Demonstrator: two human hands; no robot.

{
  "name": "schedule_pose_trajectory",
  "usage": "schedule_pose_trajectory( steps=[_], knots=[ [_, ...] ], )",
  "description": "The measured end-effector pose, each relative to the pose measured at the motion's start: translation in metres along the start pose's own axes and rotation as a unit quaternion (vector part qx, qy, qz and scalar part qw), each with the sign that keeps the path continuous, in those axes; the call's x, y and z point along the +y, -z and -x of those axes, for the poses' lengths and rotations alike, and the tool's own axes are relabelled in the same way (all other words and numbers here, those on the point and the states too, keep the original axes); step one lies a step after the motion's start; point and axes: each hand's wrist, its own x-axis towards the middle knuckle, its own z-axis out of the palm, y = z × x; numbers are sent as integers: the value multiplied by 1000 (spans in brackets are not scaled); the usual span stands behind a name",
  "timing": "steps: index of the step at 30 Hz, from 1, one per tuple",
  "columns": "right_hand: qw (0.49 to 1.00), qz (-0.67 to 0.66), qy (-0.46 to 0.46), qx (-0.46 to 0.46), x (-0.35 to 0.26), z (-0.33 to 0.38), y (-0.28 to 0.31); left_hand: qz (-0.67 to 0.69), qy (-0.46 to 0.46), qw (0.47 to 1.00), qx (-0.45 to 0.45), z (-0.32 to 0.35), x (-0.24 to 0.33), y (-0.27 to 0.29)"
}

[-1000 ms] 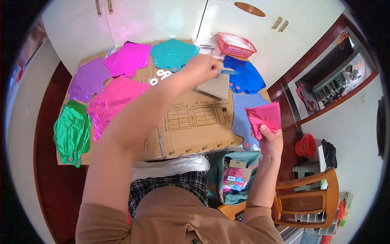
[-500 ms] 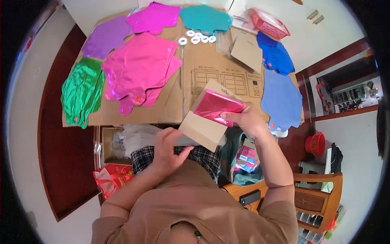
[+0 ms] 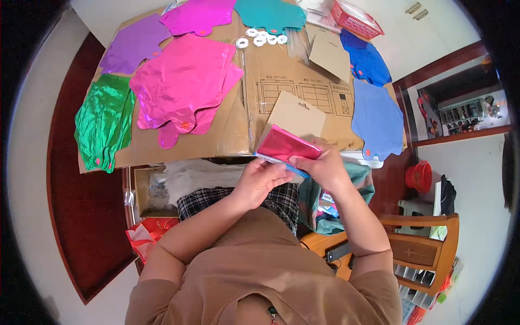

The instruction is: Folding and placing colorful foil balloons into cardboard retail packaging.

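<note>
In front of my belly, my right hand (image 3: 329, 169) grips a folded piece of shiny pink foil (image 3: 287, 144) against a tan cardboard hang card (image 3: 292, 115), its thumb on the foil. The card's slotted top stands up beyond the foil. Its lower flap is bent, showing a narrow blue-and-white printed strip (image 3: 295, 170) below the foil. My left hand (image 3: 257, 183) pinches this flap at its left part. Flat foil balloons lie on the cardboard-covered table, with a pink stack (image 3: 187, 81) and a green stack (image 3: 104, 119) at left.
Several white ribbon rolls (image 3: 260, 40) sit mid-table near more tan cards (image 3: 330, 57). Purple (image 3: 132, 50), magenta (image 3: 196, 16), teal (image 3: 271, 15) and blue (image 3: 377, 119) balloons line the edges. A red basket (image 3: 355, 20) stands at the back; a teal bag (image 3: 362, 181) hangs below the front edge.
My left hand has come up to the card and closed on its lower flap. That flap, spread out before, is now bent upward. My right hand keeps its grip.
</note>
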Motion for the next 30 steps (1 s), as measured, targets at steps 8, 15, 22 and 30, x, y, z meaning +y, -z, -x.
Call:
schedule_pose_trajectory(
  steps=[8, 15, 22, 30],
  knots=[
    [940, 266, 126, 171, -32, -2, 14, -78, -41, 981, 170, -7, -11, -20],
    [758, 460, 427, -176, -28, -32, 8, -39, -41, 985, 162, -7, -3, -36],
    [760, 460, 411, -204, -13, -43, 13, -11, -6, 988, 153, -7, 3, -41],
    [854, 325, 377, -152, -44, -42, 33, -60, -6, 979, 196, -7, 5, -51]
  ],
)
